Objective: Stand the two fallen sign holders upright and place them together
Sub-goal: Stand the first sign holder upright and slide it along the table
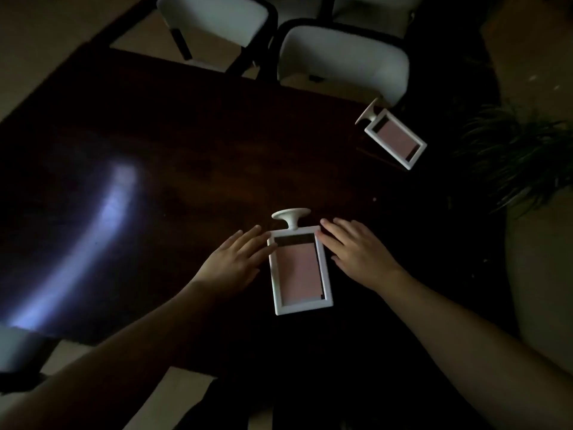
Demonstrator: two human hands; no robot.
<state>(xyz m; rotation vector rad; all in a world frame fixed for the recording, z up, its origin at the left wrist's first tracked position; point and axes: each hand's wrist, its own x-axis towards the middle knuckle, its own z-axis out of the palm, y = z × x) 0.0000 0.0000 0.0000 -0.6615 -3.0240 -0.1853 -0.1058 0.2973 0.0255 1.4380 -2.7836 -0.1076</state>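
Observation:
Two white-framed sign holders with pink inserts lie flat on a dark wooden table [173, 144]. The near sign holder [299, 270] lies in front of me, its round base pointing away. My left hand [235, 259] rests flat on the table, fingertips touching the frame's upper left edge. My right hand [356, 246] lies flat at the frame's upper right corner, fingers spread. Neither hand grips the frame. The far sign holder [393, 138] lies tilted near the table's far right corner, base toward the chairs.
Two white-seated chairs stand beyond the far edge, the left chair [217, 17] and the right chair [344, 57]. A potted plant [521, 150] stands off the right side. A pale glare streak [102, 218] crosses the table's left half. The room is dim.

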